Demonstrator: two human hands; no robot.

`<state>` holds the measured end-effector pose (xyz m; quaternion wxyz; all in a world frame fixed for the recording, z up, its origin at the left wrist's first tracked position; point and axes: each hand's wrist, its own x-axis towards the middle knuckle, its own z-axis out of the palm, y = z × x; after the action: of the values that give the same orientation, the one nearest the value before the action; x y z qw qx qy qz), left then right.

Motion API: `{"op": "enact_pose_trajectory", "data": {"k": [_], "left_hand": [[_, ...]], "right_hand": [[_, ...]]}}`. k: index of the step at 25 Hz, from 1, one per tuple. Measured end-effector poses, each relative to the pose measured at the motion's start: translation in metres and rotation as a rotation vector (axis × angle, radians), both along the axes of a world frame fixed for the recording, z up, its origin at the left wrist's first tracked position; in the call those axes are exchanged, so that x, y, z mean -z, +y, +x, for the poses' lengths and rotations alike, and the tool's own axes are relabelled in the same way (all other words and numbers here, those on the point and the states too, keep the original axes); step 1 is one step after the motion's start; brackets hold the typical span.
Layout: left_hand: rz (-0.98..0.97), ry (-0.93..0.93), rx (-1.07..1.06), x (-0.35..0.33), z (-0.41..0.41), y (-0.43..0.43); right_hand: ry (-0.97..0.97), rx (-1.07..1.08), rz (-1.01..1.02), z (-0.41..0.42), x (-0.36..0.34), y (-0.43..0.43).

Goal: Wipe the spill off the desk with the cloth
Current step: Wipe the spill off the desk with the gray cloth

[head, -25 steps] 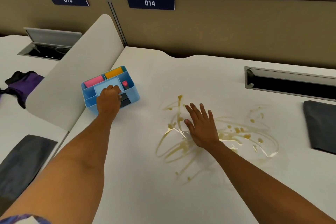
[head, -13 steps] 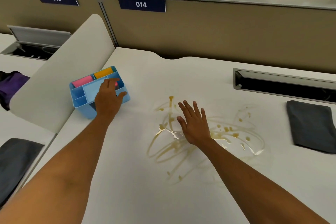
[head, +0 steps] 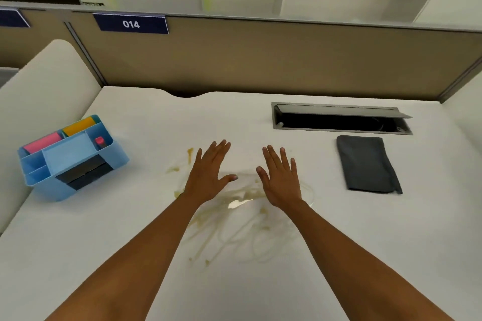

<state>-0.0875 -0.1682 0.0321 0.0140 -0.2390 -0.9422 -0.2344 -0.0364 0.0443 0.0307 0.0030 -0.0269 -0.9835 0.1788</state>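
A yellowish-brown spill (head: 234, 219) streaks the middle of the white desk (head: 156, 281), partly hidden under my arms. My left hand (head: 208, 174) is flat and open over the spill's left part, fingers spread, holding nothing. Beside it, my right hand (head: 280, 180) is open too, palm down over the spill's right part. A folded dark grey cloth (head: 366, 164) lies on the desk to the right of my right hand, apart from it.
A blue desk organiser (head: 70, 159) with pink and orange items stands at the left. An open cable hatch (head: 339, 120) is sunk into the desk behind the cloth. A beige partition (head: 260, 60) labelled 014 runs along the back, and a curved white divider (head: 39, 91) closes the left side.
My left hand has left the blue organiser and moved right over the spill, beside my right hand. The view has swung right, bringing the grey cloth further into view.
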Motion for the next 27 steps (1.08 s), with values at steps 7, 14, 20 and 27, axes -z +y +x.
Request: {"op": "enact_pose_trajectory", "data": {"k": [7,14,20,27], "left_hand": [[-0.019,-0.056,0.151,-0.008,-0.001,0.084],[-0.032,-0.063,0.244,-0.005,0.011,0.136],[-0.084,-0.111,0.299,0.012,0.030,0.157],[-0.090,-0.144,0.279,0.018,0.043,0.155]], "right_hand": [[-0.076,0.298,0.075,0.024,0.000,0.136],[-0.249,0.455,-0.092,0.045,0.014,0.207],[-0.158,0.600,-0.023,0.037,0.021,0.206],[-0.096,0.532,0.114,0.036,0.025,0.218]]}}
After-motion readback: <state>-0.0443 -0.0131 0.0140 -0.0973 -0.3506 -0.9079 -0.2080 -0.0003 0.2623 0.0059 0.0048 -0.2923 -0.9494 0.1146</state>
